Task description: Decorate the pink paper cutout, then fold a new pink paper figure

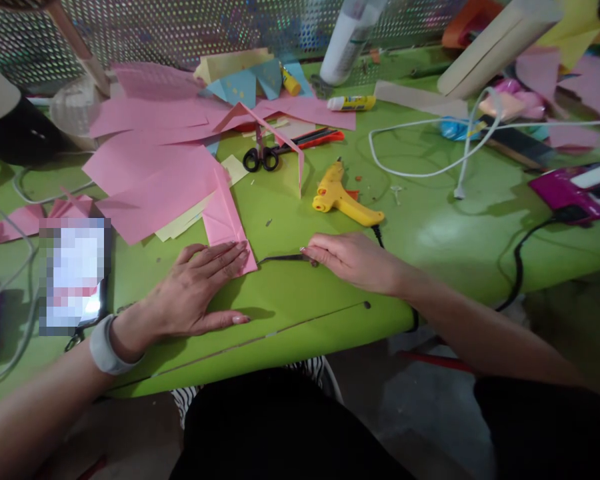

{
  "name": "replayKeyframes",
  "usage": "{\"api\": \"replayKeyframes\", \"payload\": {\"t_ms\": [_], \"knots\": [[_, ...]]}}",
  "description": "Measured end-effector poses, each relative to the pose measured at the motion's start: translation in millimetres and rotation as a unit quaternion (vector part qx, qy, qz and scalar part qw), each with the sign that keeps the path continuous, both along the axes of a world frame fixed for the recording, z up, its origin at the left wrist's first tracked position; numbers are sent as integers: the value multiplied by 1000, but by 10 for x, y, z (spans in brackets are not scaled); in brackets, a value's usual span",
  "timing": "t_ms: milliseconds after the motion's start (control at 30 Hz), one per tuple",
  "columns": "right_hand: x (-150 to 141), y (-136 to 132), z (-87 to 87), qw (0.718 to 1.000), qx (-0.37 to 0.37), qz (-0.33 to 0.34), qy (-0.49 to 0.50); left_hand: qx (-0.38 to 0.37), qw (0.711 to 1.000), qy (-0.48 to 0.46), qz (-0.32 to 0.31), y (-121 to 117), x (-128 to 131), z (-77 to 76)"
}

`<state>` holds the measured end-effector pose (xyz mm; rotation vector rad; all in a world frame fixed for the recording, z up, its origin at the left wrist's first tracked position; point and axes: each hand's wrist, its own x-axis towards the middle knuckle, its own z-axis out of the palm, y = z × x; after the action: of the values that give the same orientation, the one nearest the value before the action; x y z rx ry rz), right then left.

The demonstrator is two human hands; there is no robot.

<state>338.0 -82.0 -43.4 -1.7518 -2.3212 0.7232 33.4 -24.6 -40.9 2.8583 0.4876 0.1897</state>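
Observation:
My left hand (200,283) lies flat with its fingers stretched out, pressing the near end of a folded pink paper strip (225,217) against the green table. My right hand (347,260) is closed around a thin dark pointed tool (283,257), perhaps tweezers; its grip end is hidden in my fingers. The tool's tip points left and meets or nearly meets the strip's right edge. Just beyond my right hand, a yellow glue gun (343,197) rests on its side. Black-handled scissors (261,159) and a red-and-black cutter (313,140) lie farther back.
Pink paper sheets (155,173) overlap at the back left. A phone (77,273) lies left of my left hand. Glue sticks (353,103), a white bottle (347,47) and a white cable (415,175) are behind. A purple device (563,193) sits at the right.

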Motion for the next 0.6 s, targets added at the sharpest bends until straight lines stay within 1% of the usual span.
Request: {"api": "replayKeyframes", "payload": {"t_ms": [200, 400, 600], "knots": [[-13, 68, 34, 999, -36, 8, -26, -8, 1000, 4, 2, 6, 16, 18], [14, 201, 104, 996, -80, 33, 7, -21, 1000, 18, 1, 15, 24, 51], [31, 188, 79, 997, -61, 34, -16, -29, 1000, 11, 0, 20, 17, 51]]}}
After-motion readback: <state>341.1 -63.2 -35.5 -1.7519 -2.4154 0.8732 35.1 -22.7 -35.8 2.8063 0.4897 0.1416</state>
